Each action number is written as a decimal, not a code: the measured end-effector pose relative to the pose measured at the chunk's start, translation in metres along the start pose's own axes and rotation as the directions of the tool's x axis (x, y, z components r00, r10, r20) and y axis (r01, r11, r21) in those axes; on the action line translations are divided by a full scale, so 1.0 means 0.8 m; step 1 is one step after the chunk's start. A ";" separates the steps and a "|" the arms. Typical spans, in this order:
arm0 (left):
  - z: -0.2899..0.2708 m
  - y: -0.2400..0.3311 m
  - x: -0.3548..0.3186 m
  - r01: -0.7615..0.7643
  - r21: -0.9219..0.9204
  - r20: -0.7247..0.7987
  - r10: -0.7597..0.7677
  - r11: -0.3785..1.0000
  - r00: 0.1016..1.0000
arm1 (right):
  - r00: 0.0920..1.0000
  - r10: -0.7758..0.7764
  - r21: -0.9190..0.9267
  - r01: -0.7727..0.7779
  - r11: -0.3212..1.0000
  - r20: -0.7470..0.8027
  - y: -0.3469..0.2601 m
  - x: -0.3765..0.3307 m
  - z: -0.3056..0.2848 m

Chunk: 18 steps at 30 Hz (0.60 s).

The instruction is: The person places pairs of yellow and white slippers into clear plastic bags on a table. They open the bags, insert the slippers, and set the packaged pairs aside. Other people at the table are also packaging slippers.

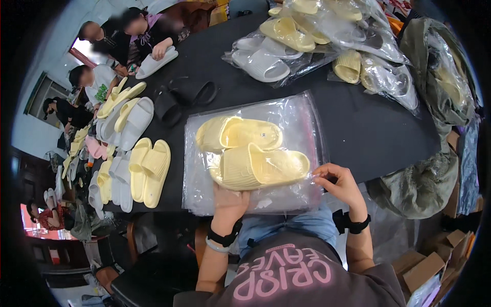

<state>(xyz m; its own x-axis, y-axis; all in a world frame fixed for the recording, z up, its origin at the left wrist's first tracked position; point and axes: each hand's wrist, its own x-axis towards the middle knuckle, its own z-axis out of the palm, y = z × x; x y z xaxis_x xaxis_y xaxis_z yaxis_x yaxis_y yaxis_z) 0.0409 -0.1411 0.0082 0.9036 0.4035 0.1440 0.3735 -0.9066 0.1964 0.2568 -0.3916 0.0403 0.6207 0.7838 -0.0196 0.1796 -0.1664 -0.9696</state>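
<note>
A pair of pale yellow slide slippers [259, 166] lies side by side above a stack of clear plastic bags [197, 192], toes left and heels right. Glossy film shows over them, so they appear to be inside a clear bag. My left hand [230, 202] grips the nearer slipper from its near side, with the fingers hidden beneath it. At the heel end, my right hand [337, 183] pinches the clear bag's edge between thumb and forefinger.
Black slippers [171, 102] lie beyond the bags on the dark table [378, 133]. Yellow pairs [149, 171] and grey ones line its left side. Bagged slippers [286, 46] pile up at the far right. Another person's hand [162, 48] holds a grey slipper. Cardboard boxes [429, 271] stand lower right.
</note>
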 end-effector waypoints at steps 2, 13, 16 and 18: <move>-0.010 -0.009 -0.012 0.067 0.093 -0.035 -0.064 0.993 0.997 | 0.999 0.000 -0.170 0.009 0.985 0.051 -0.004 -0.003 -0.002; -0.073 -0.119 -0.088 0.482 -0.354 -0.192 -0.567 0.802 0.801 | 0.953 -0.292 -0.602 0.279 0.748 0.079 -0.040 -0.003 0.017; -0.056 -0.118 -0.078 0.424 -0.457 -0.181 -0.548 0.782 0.817 | 0.916 -0.400 -0.743 0.297 0.599 0.044 -0.052 0.013 0.034; -0.047 -0.117 -0.075 0.418 -0.628 -0.073 -0.584 0.656 0.808 | 0.933 -0.358 -0.767 0.255 0.589 0.035 -0.053 0.017 0.047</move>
<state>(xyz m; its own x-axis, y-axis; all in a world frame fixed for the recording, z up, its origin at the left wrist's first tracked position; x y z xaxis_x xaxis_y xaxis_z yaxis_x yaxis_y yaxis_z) -0.0562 -0.0756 0.0177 0.4966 0.8650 0.0722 0.4913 -0.3487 0.7981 0.2292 -0.3516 0.0719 0.4881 0.8118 0.3206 0.8492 -0.3568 -0.3893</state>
